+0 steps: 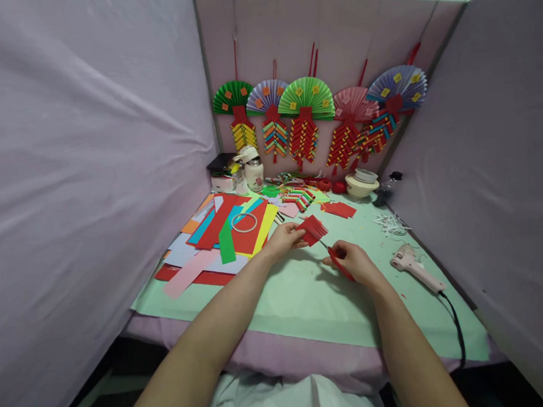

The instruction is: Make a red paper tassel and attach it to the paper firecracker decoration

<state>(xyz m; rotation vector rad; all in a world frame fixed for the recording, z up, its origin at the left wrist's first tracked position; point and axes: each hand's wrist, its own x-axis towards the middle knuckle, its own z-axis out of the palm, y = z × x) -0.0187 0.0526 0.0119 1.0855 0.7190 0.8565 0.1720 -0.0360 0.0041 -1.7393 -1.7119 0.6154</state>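
Observation:
My left hand (285, 239) pinches a red paper piece (312, 230) whose right part is cut into thin fringe strips. In my right hand (352, 261) are red-handled scissors (338, 263), with the blade tips at the lower edge of the fringe. Both hands are held over the pale green tabletop (290, 303). Beyond the fringed piece, flat red paper pieces (338, 209) lie on the table.
Colored paper sheets (226, 238) with a white ring (244, 223) cover the left side. A glue gun (417, 268) with a black cord lies right. Behind are a jar (254, 174), bowls (362, 184) and hanging fan decorations (305, 98). Curtains flank both sides.

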